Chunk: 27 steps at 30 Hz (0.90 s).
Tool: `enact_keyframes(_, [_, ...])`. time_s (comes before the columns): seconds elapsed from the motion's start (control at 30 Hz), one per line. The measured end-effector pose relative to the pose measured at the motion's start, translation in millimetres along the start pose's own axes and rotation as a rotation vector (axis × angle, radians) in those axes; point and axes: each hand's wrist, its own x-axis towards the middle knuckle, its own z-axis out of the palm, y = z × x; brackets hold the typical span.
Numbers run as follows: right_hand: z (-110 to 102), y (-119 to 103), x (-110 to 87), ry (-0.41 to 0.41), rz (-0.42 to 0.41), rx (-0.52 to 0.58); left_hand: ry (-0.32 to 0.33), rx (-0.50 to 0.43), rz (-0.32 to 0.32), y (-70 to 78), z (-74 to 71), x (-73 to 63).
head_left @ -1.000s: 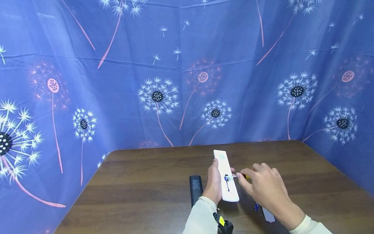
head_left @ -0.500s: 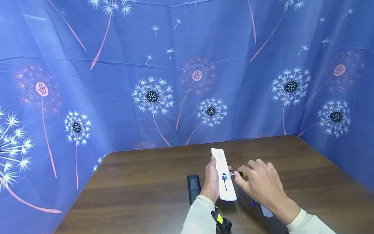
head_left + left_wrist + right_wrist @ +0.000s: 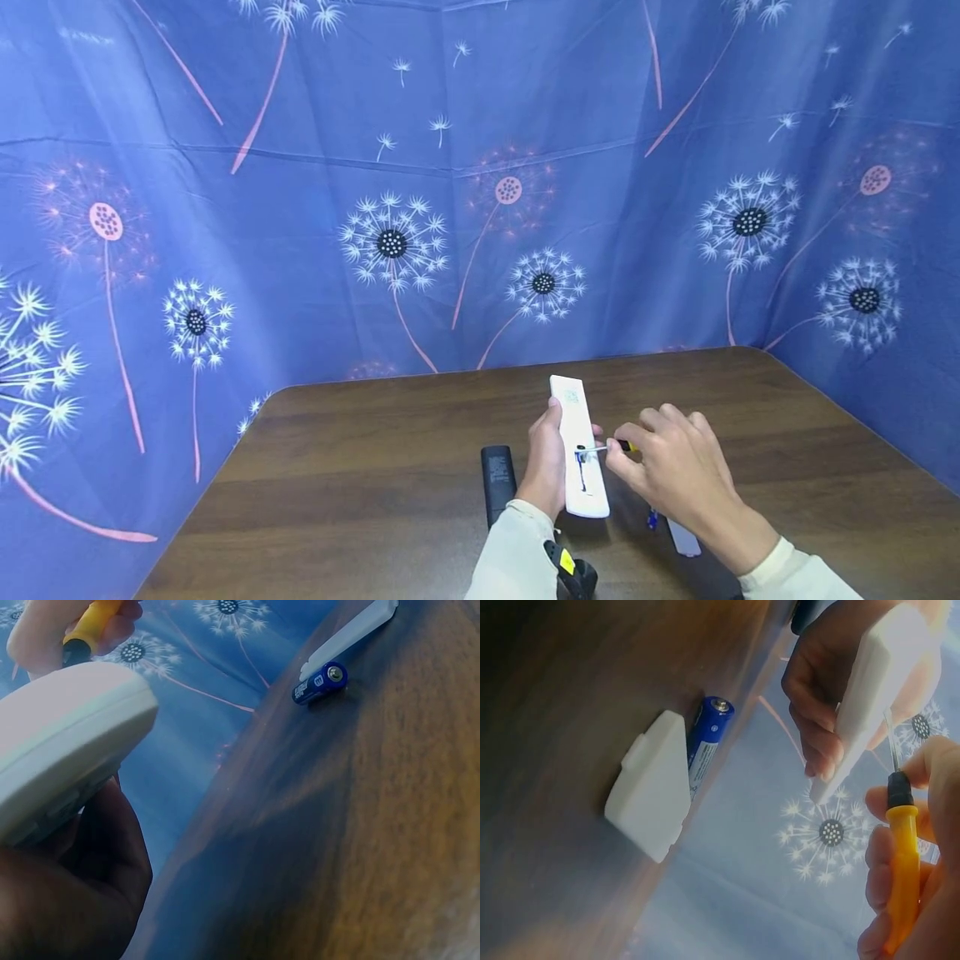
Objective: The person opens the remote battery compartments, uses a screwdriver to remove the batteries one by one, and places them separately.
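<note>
My left hand [image 3: 546,462] grips a white remote control [image 3: 574,412] above the table, its back turned up and its battery compartment uncovered. A bit of blue, like a battery [image 3: 581,457], shows in that compartment. In my right hand [image 3: 678,471] is a screwdriver [image 3: 904,862] with a yellow handle and black collar, its thin metal shaft reaching into the compartment beside the blue part. The right wrist view shows the fingers wrapped along the handle, while the remote hides the tip. On the table below the right hand lie a loose blue battery [image 3: 710,735] and a white battery cover [image 3: 652,787].
A black remote control [image 3: 497,479] lies on the brown wooden table [image 3: 337,483], left of the left forearm. Blue dandelion-print fabric [image 3: 300,225] hangs behind and along both sides of the table. A black strap [image 3: 573,571] with a yellow patch is on the left wrist.
The head view has shifted slightly. Both hands and the white remote move a little to the right in the last half second, and the screwdriver stays at the battery compartment.
</note>
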Motion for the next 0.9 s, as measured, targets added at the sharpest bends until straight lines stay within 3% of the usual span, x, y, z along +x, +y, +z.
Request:
enact_keyframes(0.5, [1.3,0.0,2.6,0.022,-0.032,-0.023,0.016,0.003,-0.006,2.1,-0.4,0.9])
enact_keyframes(0.9, [1.5,2.2,-0.2,0.019,-0.011,-0.024,0.012,0.038,0.026,0.7,2.0,0.4])
